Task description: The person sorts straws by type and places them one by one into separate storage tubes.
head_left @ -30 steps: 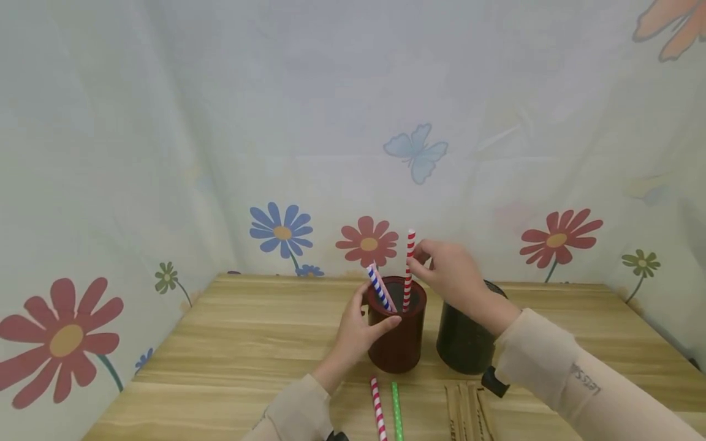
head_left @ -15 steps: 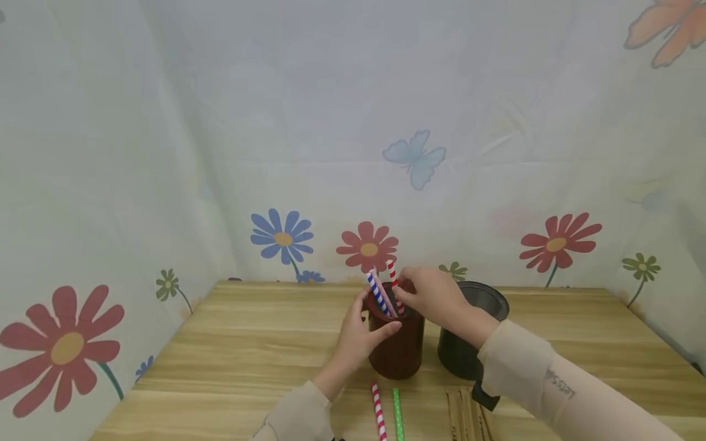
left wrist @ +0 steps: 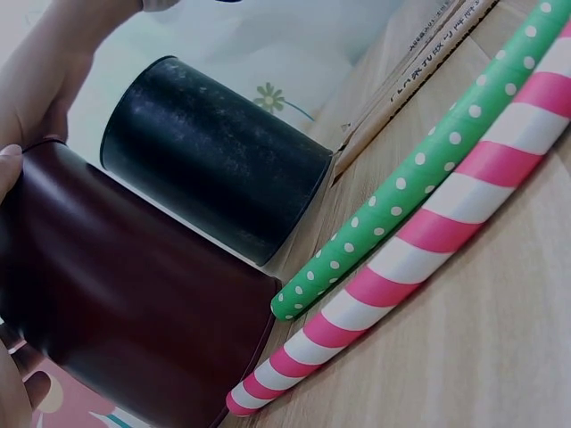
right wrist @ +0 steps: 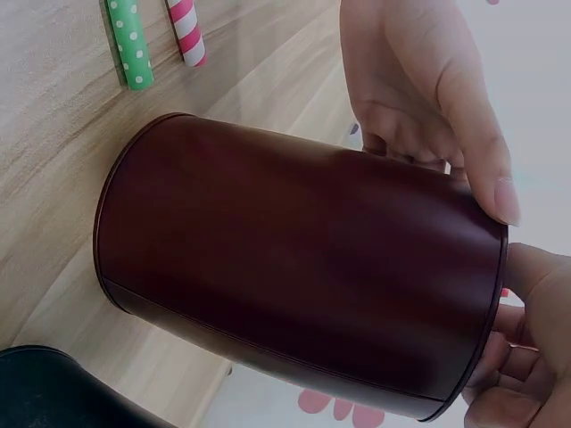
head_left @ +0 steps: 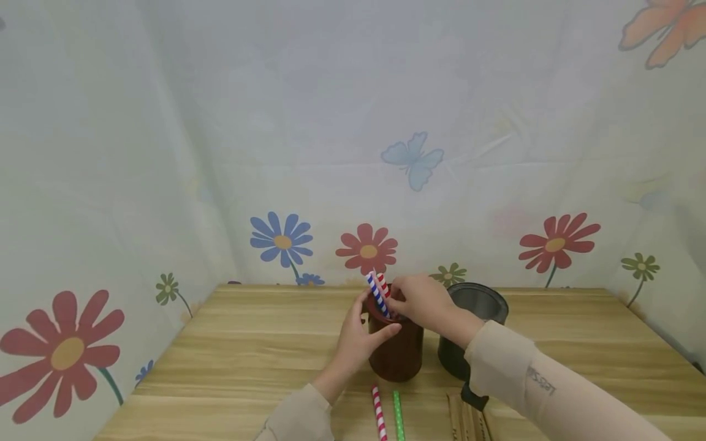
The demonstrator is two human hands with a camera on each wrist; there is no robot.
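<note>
My left hand [head_left: 355, 337] grips the dark red cup [head_left: 397, 352], thumb over the near side and fingers behind. At the cup's mouth my right hand [head_left: 429, 303] pinches a red-and-white striped paper straw [head_left: 383, 283] that stands inside, low between thumb and fingers. A blue-and-white striped straw [head_left: 375, 291] leans left in the same cup, with a pale pink one partly hidden behind it. In the right wrist view the cup [right wrist: 303, 259] hides most of the fingers, and the straws' lower ends are out of sight.
A black cup [head_left: 455, 358] stands upright to the right, partly behind my right forearm. Before the cups lie a pink-and-white striped straw [head_left: 379, 413], a green dotted straw [head_left: 398, 416] and several brown paper-wrapped sticks [head_left: 467, 422]. A flowered cloth [head_left: 309, 122] hangs behind the wooden table [head_left: 248, 355].
My right hand has lowered the red striped straw deeper into the dark red cup and moved it left, beside the blue one. My left hand keeps its hold on the cup.
</note>
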